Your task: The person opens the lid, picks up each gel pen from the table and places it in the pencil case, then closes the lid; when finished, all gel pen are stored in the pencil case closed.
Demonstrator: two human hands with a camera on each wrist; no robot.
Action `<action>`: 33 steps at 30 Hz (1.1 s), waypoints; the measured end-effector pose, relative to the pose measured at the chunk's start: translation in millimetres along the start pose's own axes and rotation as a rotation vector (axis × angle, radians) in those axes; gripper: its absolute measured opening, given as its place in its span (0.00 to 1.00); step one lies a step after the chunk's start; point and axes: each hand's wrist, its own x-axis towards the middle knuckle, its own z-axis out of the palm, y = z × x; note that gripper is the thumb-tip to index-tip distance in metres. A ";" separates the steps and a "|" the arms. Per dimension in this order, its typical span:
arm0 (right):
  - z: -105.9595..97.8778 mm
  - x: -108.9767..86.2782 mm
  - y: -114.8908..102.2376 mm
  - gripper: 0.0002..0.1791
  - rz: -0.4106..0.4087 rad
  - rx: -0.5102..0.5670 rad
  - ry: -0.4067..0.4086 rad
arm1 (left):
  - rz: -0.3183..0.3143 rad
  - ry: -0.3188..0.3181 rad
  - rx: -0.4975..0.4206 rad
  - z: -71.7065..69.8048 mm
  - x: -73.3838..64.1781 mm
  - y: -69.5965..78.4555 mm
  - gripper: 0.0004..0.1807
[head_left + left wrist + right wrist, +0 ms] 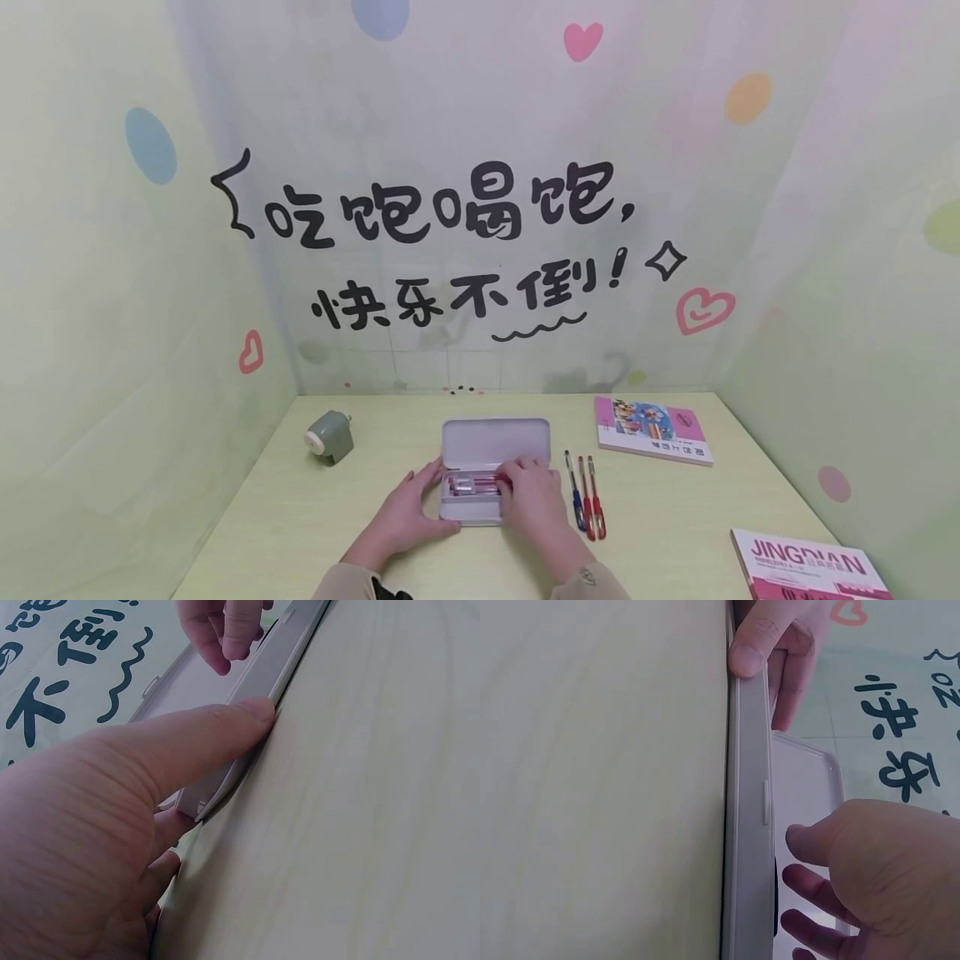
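Observation:
On the table lies a pale pencil case (472,511), its lid (495,442) tipped back. Several red and clear pens (472,485) rest in its rear compartment. My left hand (405,512) holds the case by its left end; the thumb (217,731) presses on the front edge while the fingers reach around the side. Over the right part of the case is my right hand (536,500), fingertips close to the pens' right ends. In the right wrist view its fingers (817,889) are loosely bent and apart, with nothing between them. It hides the case's right end.
Right of the case lie a blue pen (577,500) and two red pens (592,504). A pink book (652,429) is at the back right, another book (806,567) at the front right. A grey-green pencil sharpener (330,437) stands at the back left.

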 end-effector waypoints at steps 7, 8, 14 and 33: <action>-1.9 -1.2 18.9 0.13 0.005 0.032 0.095 | 0.001 0.002 0.006 0.5 0.3 0.4 0.69; -2.4 -2.0 21.9 0.13 0.005 0.038 0.112 | 0.004 0.003 0.007 0.7 0.4 0.3 0.69; -7.6 -7.3 40.1 0.13 0.051 0.070 0.140 | 0.015 0.003 0.013 1.0 1.0 -0.2 0.68; -35.5 -30.8 85.0 0.21 0.276 0.154 0.120 | 0.037 0.001 0.017 -0.2 1.7 -0.4 0.68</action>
